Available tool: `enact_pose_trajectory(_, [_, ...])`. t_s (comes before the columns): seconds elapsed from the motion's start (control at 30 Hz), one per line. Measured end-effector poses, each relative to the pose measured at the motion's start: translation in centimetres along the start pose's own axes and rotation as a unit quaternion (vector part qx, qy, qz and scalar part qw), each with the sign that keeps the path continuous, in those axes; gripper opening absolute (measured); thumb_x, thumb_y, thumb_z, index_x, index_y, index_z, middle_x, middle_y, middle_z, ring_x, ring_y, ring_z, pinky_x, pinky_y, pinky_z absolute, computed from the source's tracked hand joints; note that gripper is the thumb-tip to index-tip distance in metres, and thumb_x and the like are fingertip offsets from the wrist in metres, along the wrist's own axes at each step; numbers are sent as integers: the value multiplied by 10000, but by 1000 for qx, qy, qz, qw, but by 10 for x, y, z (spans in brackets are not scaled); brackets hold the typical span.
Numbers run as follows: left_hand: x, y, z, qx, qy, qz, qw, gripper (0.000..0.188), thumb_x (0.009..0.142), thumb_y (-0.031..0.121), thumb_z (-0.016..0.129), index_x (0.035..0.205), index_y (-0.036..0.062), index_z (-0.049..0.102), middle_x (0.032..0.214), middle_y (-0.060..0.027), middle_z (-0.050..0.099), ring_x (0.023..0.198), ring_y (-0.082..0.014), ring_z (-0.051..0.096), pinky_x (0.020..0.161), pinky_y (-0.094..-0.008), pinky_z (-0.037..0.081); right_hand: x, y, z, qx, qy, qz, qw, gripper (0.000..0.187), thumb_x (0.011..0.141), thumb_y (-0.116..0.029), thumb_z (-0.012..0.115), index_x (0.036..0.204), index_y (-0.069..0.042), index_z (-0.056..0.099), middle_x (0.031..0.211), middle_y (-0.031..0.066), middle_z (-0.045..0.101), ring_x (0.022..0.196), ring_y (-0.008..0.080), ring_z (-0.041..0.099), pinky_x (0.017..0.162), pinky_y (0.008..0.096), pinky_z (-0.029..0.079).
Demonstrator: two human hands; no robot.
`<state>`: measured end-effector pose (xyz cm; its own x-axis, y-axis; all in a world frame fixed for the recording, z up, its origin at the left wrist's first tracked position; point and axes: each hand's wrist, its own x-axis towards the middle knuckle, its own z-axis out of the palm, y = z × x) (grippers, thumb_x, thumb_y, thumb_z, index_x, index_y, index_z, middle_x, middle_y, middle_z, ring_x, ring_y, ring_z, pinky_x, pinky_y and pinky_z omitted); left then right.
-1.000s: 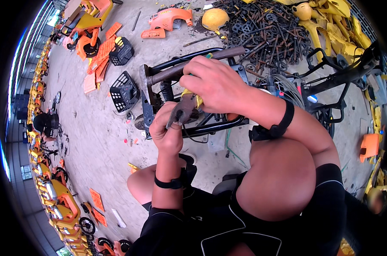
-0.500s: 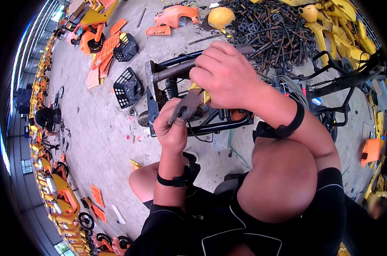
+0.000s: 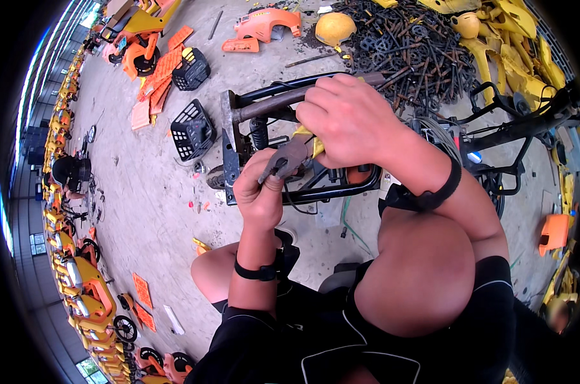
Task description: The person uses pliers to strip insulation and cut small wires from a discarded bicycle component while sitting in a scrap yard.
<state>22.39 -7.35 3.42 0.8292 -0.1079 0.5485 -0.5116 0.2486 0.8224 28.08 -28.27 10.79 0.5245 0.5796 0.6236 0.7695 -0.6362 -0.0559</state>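
Note:
My right hand point(image 3: 351, 121) is closed round the yellow grips of a pair of pliers point(image 3: 289, 159). The dark, worn jaws of the pliers point down and left, to the thumb of my left hand point(image 3: 258, 192). My left hand is closed just at the jaws, and what it pinches, if anything, is hidden. Both hands are over a black metal vehicle frame point(image 3: 341, 194). A brown rusty tube point(image 3: 264, 107) lies across the frame's far side, running behind my right hand. A thin black cable loops below the pliers.
Two black plastic baskets point(image 3: 193, 130) are on the concrete left of the frame. Beyond it lies a heap of rusty metal parts point(image 3: 418, 54), with a yellow round shell point(image 3: 335, 29) beside it. Another black frame point(image 3: 514, 128) is at right. A person point(image 3: 71, 173) works far left, near rows of yellow scooters.
Both hands and the pliers have shifted slightly to the right, and my right hand is a little lower. The grip on the pliers looks the same.

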Motion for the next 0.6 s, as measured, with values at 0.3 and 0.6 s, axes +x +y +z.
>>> enact_pose_trajectory(0.3, [2, 3, 1, -72, -1, -15, 997, 156, 1016, 102, 564, 1029, -44, 616, 1081, -194, 625, 864, -215, 636, 787, -344, 536, -9, 15, -23, -15, 40, 69, 997, 234, 619, -216, 742, 761, -87, 608, 735, 78, 621, 707, 276, 634, 641, 376, 506])
enact_pose_trajectory(0.6, [6, 5, 8, 23, 6, 10, 1000, 93, 964, 36, 633, 1031, -27, 647, 1100, -180, 645, 877, -202, 639, 813, -322, 542, -45, 81, -59, 557, 148, 568, 588, 206, 915, -253, 673, 970, -60, 626, 774, 22, 627, 648, 139, 598, 611, 302, 518])
